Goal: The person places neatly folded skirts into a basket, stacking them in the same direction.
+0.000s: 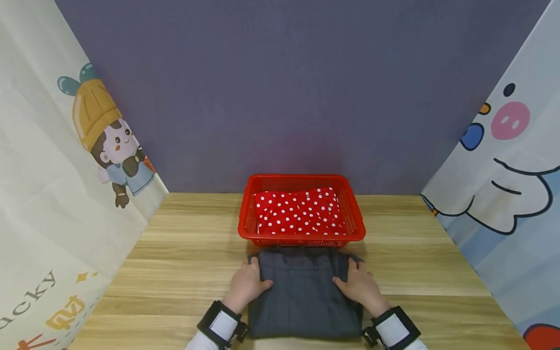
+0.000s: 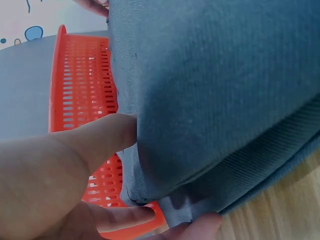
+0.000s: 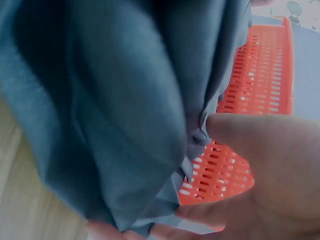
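A folded dark grey garment (image 1: 306, 296) lies in front of the red basket, its layers showing at the edges in the left wrist view. My left hand (image 1: 247, 284) grips its left side near the far corner, thumb on top and fingers at the outer edge. On the opposite side my right hand (image 1: 360, 287) holds the garment the same way. In the right wrist view the grey fabric (image 3: 125, 115) hangs in loose folds beside the thumb, with fingertips under its lower edge.
Just beyond the garment stands a red plastic basket (image 1: 302, 238) holding a red cloth with white dots (image 1: 302, 211). The wooden table (image 1: 175, 272) meets a grey-blue panel (image 1: 297, 87) at the back. Printed curtains (image 1: 39, 146) hang at both sides.
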Demonstrator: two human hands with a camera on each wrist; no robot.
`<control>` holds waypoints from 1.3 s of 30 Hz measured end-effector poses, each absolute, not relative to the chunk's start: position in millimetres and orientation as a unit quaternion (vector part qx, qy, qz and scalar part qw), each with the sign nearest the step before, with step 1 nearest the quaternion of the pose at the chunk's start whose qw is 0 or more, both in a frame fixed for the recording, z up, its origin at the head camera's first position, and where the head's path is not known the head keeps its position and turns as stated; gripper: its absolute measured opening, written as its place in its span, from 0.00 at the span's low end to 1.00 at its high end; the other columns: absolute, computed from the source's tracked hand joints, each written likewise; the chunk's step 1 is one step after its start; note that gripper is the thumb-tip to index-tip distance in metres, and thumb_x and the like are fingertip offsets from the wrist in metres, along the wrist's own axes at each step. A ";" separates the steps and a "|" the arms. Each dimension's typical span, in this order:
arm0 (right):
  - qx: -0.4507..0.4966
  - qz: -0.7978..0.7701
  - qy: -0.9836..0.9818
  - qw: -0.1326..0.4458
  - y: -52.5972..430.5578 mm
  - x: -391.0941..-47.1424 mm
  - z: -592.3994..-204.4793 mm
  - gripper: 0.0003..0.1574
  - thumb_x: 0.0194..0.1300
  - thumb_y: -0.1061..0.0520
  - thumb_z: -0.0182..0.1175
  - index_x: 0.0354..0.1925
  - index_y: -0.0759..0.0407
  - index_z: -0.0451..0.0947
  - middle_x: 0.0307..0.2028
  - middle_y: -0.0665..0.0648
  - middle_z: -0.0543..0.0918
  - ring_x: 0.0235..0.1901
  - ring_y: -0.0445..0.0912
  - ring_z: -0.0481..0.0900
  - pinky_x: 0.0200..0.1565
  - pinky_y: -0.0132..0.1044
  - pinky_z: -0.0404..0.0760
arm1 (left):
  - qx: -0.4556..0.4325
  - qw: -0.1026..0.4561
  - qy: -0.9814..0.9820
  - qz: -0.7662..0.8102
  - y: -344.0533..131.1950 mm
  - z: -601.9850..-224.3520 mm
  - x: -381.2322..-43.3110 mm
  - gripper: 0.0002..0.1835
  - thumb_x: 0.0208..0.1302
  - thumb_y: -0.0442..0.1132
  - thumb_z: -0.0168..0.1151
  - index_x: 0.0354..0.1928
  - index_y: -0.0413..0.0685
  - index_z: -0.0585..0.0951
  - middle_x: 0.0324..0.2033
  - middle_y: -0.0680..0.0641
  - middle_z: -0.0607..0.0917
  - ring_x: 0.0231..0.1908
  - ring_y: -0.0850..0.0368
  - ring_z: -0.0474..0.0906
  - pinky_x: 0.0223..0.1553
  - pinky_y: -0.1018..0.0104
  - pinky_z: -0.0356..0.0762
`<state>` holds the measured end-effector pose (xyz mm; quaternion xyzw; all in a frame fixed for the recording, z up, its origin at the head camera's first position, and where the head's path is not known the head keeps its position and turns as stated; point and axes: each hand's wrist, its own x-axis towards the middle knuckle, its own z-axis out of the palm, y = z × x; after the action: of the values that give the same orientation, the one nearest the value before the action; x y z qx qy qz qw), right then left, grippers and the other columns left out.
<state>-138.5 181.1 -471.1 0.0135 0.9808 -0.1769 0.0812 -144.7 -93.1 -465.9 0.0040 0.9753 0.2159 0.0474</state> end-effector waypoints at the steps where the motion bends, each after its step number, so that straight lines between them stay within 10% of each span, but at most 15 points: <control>1: 0.017 -0.175 0.981 0.084 181.8 -138.0 -470.8 0.48 0.56 0.46 0.61 0.58 0.81 0.58 0.51 0.82 0.65 0.44 0.74 0.70 0.43 0.63 0.72 | 0.003 0.046 0.976 0.215 -93.1 -466.5 -144.7 0.37 0.41 0.47 0.74 0.48 0.28 0.71 0.32 0.32 0.77 0.27 0.42 0.78 0.27 0.52 0.77; 39: -0.067 -0.194 0.973 0.109 173.4 -144.1 -461.0 0.36 0.52 0.47 0.64 0.42 0.80 0.72 0.36 0.71 0.79 0.40 0.61 0.75 0.42 0.54 0.75 | 0.006 0.028 0.974 0.225 -83.8 -473.8 -147.9 0.34 0.39 0.40 0.73 0.44 0.23 0.71 0.30 0.33 0.76 0.23 0.42 0.76 0.25 0.52 0.76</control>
<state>-144.1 173.4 -461.0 -0.0669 0.9727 -0.1936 0.1091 -147.9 -83.8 -473.8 0.0057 0.9739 0.2252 0.0276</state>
